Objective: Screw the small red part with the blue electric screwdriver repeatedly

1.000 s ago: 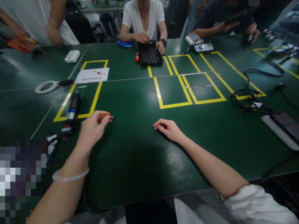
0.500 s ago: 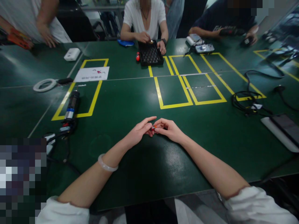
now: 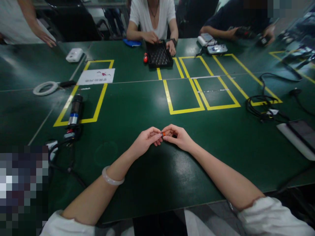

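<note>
A small orange piece with a dark end is held between my fingertips, just above the green table. Its kind is too small to make out. My right hand pinches the orange side between thumb and fingers. From the left, my left hand closes thumb and forefinger on the dark end, the other fingers curled below. Both hands meet at this piece, and part of it is hidden by the fingertips.
Yellow tape outlines mark the table. Left are a cylindrical tool with a cable, a paper sheet and a white ring-shaped coil. A black cable and a tablet-like device lie right. Across, a person handles a black tray.
My left fingers have curled in from a stretched position and now pinch the small piece. My right hand stays nearly still. At the far left, a person's orange tool has left view.
</note>
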Available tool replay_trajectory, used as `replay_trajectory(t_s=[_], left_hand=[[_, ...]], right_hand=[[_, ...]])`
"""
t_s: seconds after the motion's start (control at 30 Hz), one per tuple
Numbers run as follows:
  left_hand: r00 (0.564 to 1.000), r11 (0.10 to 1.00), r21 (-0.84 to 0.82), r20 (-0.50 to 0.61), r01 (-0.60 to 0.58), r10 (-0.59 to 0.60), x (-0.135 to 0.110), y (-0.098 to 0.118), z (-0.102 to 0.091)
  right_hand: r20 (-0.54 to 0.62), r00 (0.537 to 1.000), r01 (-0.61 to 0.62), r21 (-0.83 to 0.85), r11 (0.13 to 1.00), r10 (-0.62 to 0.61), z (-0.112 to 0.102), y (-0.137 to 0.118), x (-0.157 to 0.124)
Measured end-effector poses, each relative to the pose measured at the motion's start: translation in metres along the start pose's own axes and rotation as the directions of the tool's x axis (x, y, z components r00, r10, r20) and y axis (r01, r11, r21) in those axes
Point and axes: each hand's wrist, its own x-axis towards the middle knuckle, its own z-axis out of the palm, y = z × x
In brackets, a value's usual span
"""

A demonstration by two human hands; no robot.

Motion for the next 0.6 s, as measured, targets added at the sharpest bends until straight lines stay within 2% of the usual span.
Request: replay_trajectory(t_s=[0.13,0.27,0.47,0.6], left_hand=[[0.999,0.999,-0.006,-0.037,-0.033,0.033,0.0,-0.003,0.001],[0.996,0.997,0.015,-0.057,-0.074,0.075,0.001,-0.009,0.002],[0.989,0.994,0.018,-0.103,-0.108,0.109,0.002,-0.012,-0.001],[0.988,0.993,0.037,-0.103,-0.11,0.114,0.001,-0.01,-0.002]], right_hand=[[-0.042,0.999,-0.015,0.022,1.0,0.016,0.001,-0.001,0.001],[-0.064,0.998,0.008,-0.069,0.998,-0.012,0.001,-0.003,0.002],[-0.041,0.99,0.125,-0.193,0.973,-0.136,0.0,-0.001,0.002],[-0.055,0.989,0.119,-0.263,0.957,-0.138,0.0,-0.002,0.002]])
